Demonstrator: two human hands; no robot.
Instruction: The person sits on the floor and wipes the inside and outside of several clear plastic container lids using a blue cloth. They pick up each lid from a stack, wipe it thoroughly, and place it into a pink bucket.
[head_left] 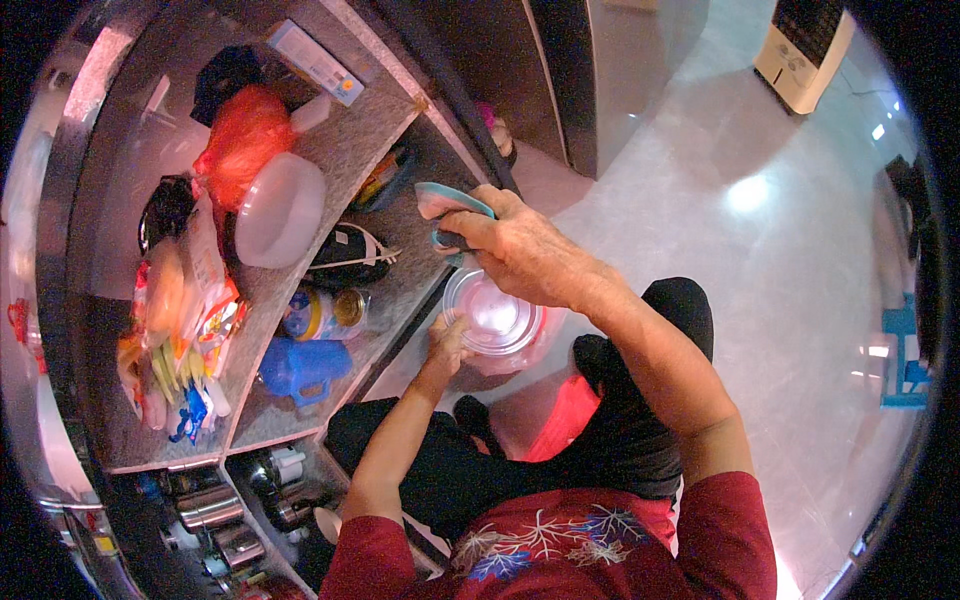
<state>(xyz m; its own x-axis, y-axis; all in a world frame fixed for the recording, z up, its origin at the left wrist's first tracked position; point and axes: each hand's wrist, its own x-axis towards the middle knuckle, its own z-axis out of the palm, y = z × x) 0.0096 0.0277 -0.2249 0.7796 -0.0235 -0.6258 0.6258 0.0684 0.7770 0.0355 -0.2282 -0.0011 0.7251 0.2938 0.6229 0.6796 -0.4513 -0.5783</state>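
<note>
My left hand is closed on the side of a clear round plastic container, low in front of my knees. Above its far rim, my right hand is closed around a folded pink cloth with teal edges. Part of the cloth is hidden by the fingers. Whether it touches the container I cannot tell. Below the container lies something pinkish and see-through that I cannot make out.
Open shelves stand at the left, holding a blue plastic jug, a jar with a gold lid, a black appliance with a cord, a white plastic tub, and a red bag. Metal pots sit lower. An air cooler stands far right.
</note>
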